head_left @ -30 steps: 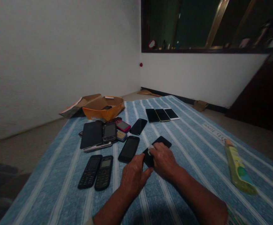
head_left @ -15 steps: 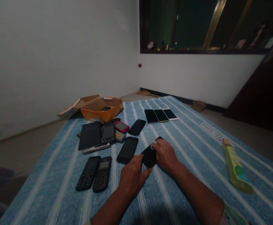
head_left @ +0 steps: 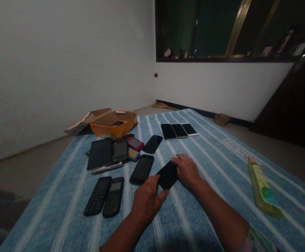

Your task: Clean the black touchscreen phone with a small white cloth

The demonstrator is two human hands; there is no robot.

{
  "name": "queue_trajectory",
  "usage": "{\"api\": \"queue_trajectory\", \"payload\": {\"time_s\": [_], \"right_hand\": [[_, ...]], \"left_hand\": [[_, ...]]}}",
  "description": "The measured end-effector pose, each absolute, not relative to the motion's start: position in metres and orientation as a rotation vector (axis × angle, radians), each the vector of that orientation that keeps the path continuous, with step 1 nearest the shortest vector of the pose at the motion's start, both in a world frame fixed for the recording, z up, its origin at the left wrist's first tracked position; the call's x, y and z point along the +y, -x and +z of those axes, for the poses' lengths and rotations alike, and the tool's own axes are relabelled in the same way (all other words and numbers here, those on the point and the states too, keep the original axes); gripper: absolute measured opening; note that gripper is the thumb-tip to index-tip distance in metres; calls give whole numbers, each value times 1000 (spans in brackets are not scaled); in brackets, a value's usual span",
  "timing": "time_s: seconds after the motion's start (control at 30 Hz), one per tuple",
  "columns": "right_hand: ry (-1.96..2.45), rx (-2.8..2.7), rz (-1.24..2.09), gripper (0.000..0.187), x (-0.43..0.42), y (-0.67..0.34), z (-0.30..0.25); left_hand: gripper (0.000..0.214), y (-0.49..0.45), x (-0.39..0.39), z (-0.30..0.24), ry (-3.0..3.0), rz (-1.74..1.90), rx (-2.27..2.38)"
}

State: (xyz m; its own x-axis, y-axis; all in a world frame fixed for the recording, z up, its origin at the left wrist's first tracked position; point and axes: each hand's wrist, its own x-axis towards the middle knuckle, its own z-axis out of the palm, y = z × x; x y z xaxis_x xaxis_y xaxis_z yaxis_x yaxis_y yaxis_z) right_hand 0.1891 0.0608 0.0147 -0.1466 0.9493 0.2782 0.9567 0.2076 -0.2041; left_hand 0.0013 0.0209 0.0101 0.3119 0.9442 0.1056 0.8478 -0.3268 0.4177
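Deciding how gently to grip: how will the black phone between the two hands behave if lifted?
The black phone looks like a rigid slab, so it should stay stiff. Its dark surface appears smooth, so it may slip if held loosely. Its flat shape makes rolling unlikely.

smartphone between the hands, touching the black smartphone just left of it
Apart: the head view shows striped cloth between the handled smartphone and the left smartphone.

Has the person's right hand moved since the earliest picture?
Yes. Judged against the white phone lying farther off, the right hand has shifted away from the person and slightly rightward, along the black phone.
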Motion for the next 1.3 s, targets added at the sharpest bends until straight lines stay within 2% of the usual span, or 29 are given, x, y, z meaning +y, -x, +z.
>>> {"api": "queue_trajectory", "payload": {"time_s": [0.13,0.4,0.6,0.83,1.3], "right_hand": [[1794,-2133,-32,29,57,-187,14],[1407,-2313,-7,21,44,-160,6],[1692,-2196,5,30,56,-186,14],[1949,-2066,-58,32,56,-197,18],[1493,-2359,-5,21,35,-158,15]], "left_hand": [[44,-1,21,9,-2296,490,1624],[36,-2,21,10,-2296,505,1640],[39,0,22,8,-2294,511,1646],[43,-1,22,11,-2295,485,1661],[39,-2,20,6,-2269,632,1636]]}}
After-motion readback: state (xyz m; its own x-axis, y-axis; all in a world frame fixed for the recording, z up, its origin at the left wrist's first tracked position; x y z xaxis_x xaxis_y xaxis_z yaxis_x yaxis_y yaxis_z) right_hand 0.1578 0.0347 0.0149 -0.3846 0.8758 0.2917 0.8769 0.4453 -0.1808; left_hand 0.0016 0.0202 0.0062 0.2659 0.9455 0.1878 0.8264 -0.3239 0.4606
